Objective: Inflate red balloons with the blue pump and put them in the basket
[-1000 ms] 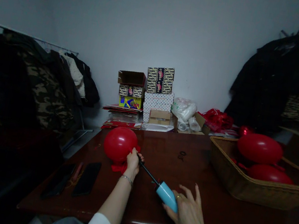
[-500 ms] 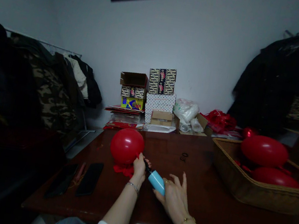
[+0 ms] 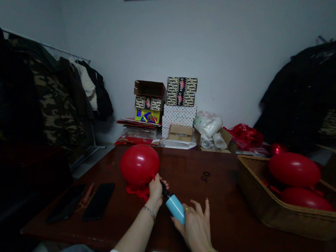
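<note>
Red latex is pinched at the neck of a round red balloon (image 3: 139, 165) by the left hand (image 3: 156, 189), whose fingers are closed around the point where the balloon meets the dark nozzle of a pale blue hand pump (image 3: 175, 207). The balloon sits just beyond and to the left of that hand, inflated, its underside close to the tabletop, with a scrap of red material lying beneath it. The pump is held at its near end by the right hand (image 3: 196, 227), which is wrapped loosely about the barrel with several fingers spread outward. The pump runs slantwise between the two hands, which are close together near the front middle of a dark polished wooden table (image 3: 201, 235).

Two dark phones (image 3: 98, 201) are laid flat on the table to the left of the hands. A woven basket (image 3: 272, 212) is placed well to the right, and two inflated red balloons (image 3: 294, 169) are seen inside it. Stacked patterned boxes (image 3: 179, 102) are set at the far edge of the table against a pale wall, beside a white plastic bag (image 3: 208, 124) and crumpled red wrapping. Dark clothing is hung on both sides of the room.
</note>
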A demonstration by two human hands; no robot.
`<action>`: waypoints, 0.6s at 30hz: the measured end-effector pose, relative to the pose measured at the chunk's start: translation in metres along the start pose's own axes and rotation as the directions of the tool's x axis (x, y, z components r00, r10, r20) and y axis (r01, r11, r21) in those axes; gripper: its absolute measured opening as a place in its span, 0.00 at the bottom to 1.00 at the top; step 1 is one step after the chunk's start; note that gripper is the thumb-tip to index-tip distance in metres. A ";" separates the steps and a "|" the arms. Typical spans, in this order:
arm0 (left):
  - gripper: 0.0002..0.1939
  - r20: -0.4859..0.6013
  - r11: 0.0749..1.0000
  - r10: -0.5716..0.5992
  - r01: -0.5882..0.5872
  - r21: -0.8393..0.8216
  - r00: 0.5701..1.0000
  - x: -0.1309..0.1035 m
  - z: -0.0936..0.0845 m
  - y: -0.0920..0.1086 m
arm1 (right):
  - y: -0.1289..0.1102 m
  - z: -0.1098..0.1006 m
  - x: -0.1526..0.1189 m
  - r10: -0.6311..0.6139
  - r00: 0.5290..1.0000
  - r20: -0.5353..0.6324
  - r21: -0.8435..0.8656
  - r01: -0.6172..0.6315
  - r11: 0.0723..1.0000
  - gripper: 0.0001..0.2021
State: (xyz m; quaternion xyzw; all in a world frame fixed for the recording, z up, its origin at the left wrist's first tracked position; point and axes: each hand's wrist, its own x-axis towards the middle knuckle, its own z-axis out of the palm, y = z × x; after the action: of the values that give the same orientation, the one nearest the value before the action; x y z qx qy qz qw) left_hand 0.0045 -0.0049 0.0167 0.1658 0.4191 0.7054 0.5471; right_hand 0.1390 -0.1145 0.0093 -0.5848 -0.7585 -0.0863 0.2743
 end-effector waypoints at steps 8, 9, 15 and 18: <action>0.15 0.007 1.000 0.002 -0.002 0.001 1.000 0.001 -0.003 0.001 | -0.002 0.004 -0.004 0.006 1.000 0.007 -0.009 -0.006 1.000 0.20; 0.15 0.008 1.000 0.005 -0.005 -0.003 1.000 0.001 -0.003 0.000 | -0.002 0.004 -0.004 0.010 1.000 0.010 -0.010 -0.010 1.000 0.20; 0.15 -0.011 1.000 0.020 -0.020 -0.011 1.000 0.001 -0.002 0.000 | -0.001 0.002 -0.005 0.007 1.000 -0.006 0.004 -0.007 1.000 0.20; 0.14 -0.011 0.999 0.032 -0.032 -0.022 0.999 0.002 -0.002 0.000 | -0.001 0.000 -0.006 0.007 1.000 0.000 -0.001 -0.007 1.000 0.19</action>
State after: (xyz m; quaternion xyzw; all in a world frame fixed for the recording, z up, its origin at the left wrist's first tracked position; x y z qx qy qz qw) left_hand 0.0026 -0.0039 0.0146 0.1628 0.4115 0.7195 0.5352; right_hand 0.1386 -0.1199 0.0061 -0.5875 -0.7564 -0.0857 0.2745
